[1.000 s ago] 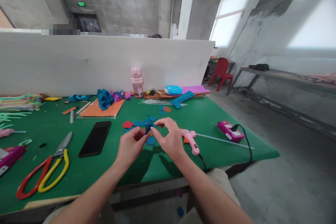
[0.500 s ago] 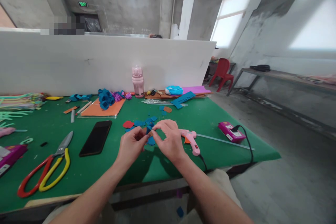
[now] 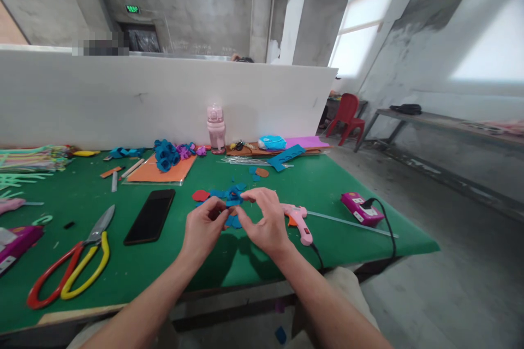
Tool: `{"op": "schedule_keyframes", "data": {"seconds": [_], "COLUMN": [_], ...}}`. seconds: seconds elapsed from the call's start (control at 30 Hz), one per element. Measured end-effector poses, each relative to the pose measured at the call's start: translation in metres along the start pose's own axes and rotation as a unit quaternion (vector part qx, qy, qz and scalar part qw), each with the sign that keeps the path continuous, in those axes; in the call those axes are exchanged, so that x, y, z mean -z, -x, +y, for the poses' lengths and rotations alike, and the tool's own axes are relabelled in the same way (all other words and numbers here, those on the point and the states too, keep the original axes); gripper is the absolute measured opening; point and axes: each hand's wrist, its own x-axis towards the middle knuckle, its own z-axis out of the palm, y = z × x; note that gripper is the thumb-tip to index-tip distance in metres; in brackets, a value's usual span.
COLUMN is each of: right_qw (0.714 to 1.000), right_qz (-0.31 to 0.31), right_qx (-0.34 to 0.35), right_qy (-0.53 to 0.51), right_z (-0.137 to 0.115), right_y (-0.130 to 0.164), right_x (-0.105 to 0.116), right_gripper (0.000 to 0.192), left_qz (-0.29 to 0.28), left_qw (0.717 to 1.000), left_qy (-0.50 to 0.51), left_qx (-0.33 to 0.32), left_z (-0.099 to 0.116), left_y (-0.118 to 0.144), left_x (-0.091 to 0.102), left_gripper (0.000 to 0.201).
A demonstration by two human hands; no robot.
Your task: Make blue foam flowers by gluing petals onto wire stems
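Both forearms come in bare from the near edge and converge toward the middle, the left arm slanting up from the lower left, the right arm from the lower right. The left hand (image 3: 203,230) is loosely curled, back facing the camera, with thumb and forefinger pinched together at its far right tip. The right hand (image 3: 266,222) sits just beside it, wrist bent, thumb pointing left to meet the left hand's fingertips, forefinger arched above and the other fingers spread and curved. The two hands touch at the pinch.
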Motion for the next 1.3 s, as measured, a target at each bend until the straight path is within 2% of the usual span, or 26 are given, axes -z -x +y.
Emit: {"op": "schedule_keyframes", "data": {"seconds": [0.07, 0.13, 0.23, 0.33, 0.43, 0.53, 0.7, 0.83, 0.9, 1.13, 1.23, 1.3], "right_qw": [0.996, 0.977, 0.909, 0.839, 0.810, 0.807, 0.828, 0.825, 0.815, 0.752, 0.750, 0.770], "right_qz": [0.015, 0.000, -0.062, -0.076, -0.072, -0.065, -0.054, -0.057, -0.062, -0.095, -0.089, -0.074], "right_qx": [-0.056, -0.129, -0.232, -0.295, -0.329, -0.348, -0.351, -0.356, -0.361, -0.385, -0.397, -0.403], "right_qy": [-0.072, -0.172, -0.339, -0.451, -0.480, -0.473, -0.434, -0.435, -0.449, -0.527, -0.522, -0.489], "right_z": [-0.001, -0.002, -0.002, -0.005, -0.007, -0.009, -0.013, -0.015, -0.013, -0.007, -0.005, -0.002], "right_y": [0.000, 0.001, 0.001, 0.001, 0.001, 0.001, 0.000, -0.001, -0.001, 0.004, 0.002, 0.000], "right_x": [-0.002, -0.006, -0.013, -0.016, -0.014, -0.012, -0.010, -0.010, -0.011, -0.013, -0.013, -0.013], "right_gripper": [0.016, 0.014, 0.018, 0.020, 0.021, 0.022, 0.018, 0.017, 0.017, 0.019, 0.021, 0.022], "left_qz": [0.016, 0.034, 0.052, 0.054, 0.051, 0.054, 0.058, 0.060, 0.060, 0.032, 0.032, 0.033], "left_qw": [0.999, 0.996, 0.993, 0.992, 0.990, 0.986, 0.978, 0.978, 0.982, 0.994, 0.994, 0.993], "left_qy": [0.047, 0.068, 0.061, 0.033, -0.015, -0.045, -0.064, -0.064, -0.040, 0.081, 0.101, 0.112], "left_qx": [-0.008, -0.041, -0.085, -0.105, -0.130, -0.154, -0.188, -0.188, -0.172, -0.071, -0.031, -0.004], "left_z": [-0.001, -0.001, -0.001, -0.004, -0.009, -0.012, -0.011, -0.010, -0.009, -0.002, -0.002, -0.005], "left_y": [-0.001, -0.002, -0.002, -0.002, -0.004, -0.006, -0.007, -0.005, -0.004, 0.001, 0.000, -0.002], "left_x": [0.002, 0.004, 0.004, 0.004, 0.005, 0.008, 0.009, 0.006, 0.004, -0.006, -0.006, -0.005], "left_gripper": [0.008, 0.005, 0.004, 0.004, 0.005, 0.004, 0.006, 0.006, 0.004, 0.003, 0.005, 0.003]}}
